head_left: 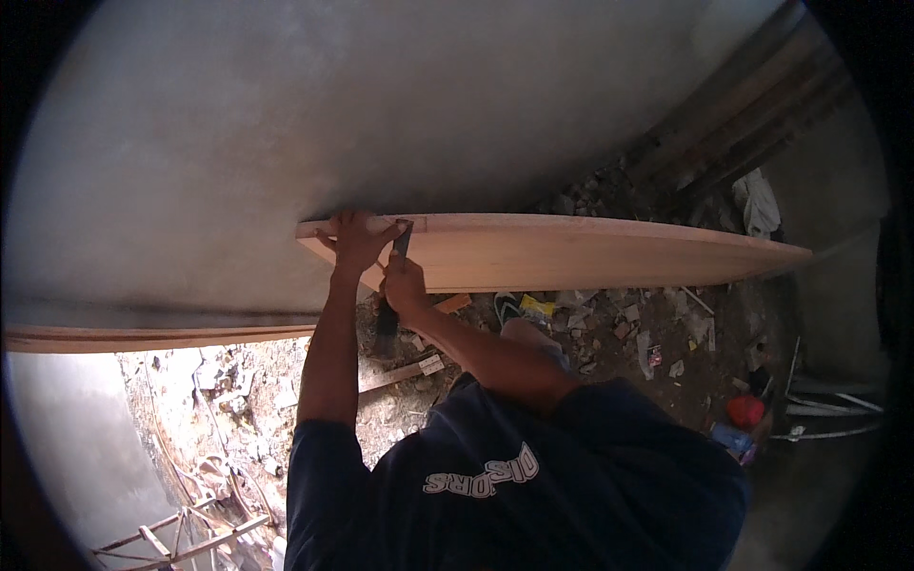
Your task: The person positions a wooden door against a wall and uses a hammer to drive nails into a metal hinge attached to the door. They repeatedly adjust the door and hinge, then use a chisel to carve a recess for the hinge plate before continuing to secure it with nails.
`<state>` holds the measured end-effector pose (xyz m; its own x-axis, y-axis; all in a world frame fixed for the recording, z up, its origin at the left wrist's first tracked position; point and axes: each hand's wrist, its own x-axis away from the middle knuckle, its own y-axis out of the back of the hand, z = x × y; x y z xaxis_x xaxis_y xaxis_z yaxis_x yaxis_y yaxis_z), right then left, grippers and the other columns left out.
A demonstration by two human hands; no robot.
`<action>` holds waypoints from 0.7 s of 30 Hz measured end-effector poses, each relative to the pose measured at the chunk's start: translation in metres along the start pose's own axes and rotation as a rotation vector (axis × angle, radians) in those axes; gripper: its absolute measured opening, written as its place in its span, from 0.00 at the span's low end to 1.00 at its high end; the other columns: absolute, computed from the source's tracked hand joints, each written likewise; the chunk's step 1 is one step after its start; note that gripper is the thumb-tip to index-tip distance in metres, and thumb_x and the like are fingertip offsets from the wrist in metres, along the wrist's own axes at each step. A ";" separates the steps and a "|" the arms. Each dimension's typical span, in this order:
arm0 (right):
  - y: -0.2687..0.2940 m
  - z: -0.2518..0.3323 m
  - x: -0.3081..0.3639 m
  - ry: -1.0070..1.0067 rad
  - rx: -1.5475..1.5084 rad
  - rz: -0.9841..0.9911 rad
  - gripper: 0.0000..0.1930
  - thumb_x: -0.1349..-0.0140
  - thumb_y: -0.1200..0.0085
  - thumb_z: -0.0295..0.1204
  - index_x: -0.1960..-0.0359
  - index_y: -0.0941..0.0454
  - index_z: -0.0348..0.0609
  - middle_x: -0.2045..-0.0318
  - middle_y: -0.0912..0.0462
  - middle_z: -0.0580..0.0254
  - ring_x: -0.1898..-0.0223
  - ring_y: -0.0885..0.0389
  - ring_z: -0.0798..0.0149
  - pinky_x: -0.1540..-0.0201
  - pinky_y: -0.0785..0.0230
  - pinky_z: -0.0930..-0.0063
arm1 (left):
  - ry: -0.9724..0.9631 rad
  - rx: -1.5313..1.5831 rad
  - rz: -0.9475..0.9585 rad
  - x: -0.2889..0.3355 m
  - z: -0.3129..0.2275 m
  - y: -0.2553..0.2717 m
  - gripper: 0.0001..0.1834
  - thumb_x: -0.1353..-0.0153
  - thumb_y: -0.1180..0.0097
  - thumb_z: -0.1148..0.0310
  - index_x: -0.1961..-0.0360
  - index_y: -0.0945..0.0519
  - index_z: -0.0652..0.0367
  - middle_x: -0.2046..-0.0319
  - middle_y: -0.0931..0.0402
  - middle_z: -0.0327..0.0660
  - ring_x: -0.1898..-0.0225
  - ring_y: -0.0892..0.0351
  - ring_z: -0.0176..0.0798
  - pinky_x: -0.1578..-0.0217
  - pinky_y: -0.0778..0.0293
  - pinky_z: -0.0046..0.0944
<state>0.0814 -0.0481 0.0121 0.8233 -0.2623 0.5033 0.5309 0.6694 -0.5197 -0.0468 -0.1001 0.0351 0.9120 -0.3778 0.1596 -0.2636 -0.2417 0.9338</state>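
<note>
A long pale wooden board (571,249) stands on its edge close to the grey wall, running from the middle left toward the right. Near its left end my left hand (356,246) is closed over the top edge, its thumb stretched toward a long dark tool (403,240). My right hand (406,285) wraps around the middle of this tool, just in front of the board. The tool's upper end meets the board's top edge, and its dark lower end hangs below my fist. Its exact kind is too dim to make out.
A grey wall (286,105) rises behind the board. Rubble and scraps litter the ground (600,328). Dark planks (733,105) lean at the upper right. A red round object (745,411) lies at the right, near pale rods (833,407). A wooden frame (176,533) stands lower left.
</note>
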 end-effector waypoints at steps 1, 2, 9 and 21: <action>0.010 0.005 -0.003 0.014 0.075 0.025 0.21 0.21 0.61 0.46 0.65 0.32 0.41 0.82 0.30 0.59 0.83 0.28 0.61 0.79 0.27 0.58 | -0.024 0.012 0.018 0.000 -0.005 0.002 0.51 0.55 0.34 0.27 0.40 0.23 0.58 0.35 0.36 0.53 0.25 0.52 0.60 0.33 0.75 0.82; 0.020 0.004 -0.007 0.021 0.150 0.046 0.21 0.21 0.60 0.46 0.66 0.32 0.41 0.82 0.30 0.59 0.84 0.28 0.61 0.79 0.27 0.58 | -0.017 0.002 -0.015 0.000 -0.003 -0.002 0.51 0.54 0.34 0.26 0.41 0.22 0.58 0.35 0.36 0.53 0.25 0.52 0.59 0.33 0.76 0.82; 0.041 0.024 0.000 -0.054 0.227 0.153 0.22 0.22 0.59 0.48 0.66 0.31 0.42 0.83 0.29 0.60 0.85 0.26 0.60 0.80 0.26 0.56 | -0.026 -0.060 -0.115 -0.001 0.004 -0.015 0.54 0.54 0.35 0.25 0.38 0.24 0.58 0.34 0.38 0.53 0.25 0.51 0.58 0.33 0.73 0.83; 0.029 0.032 0.013 -0.135 0.247 0.168 0.23 0.21 0.61 0.49 0.66 0.32 0.41 0.82 0.29 0.60 0.84 0.25 0.60 0.79 0.26 0.57 | -0.168 -0.102 0.006 -0.003 0.016 0.015 0.64 0.71 0.26 0.26 0.37 0.27 0.60 0.37 0.35 0.56 0.28 0.46 0.62 0.29 0.61 0.69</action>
<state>0.1009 -0.0095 0.0256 0.8527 -0.0503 0.5199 0.3112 0.8484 -0.4283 -0.0585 -0.1169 0.0434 0.8428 -0.5252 0.1174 -0.2280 -0.1509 0.9619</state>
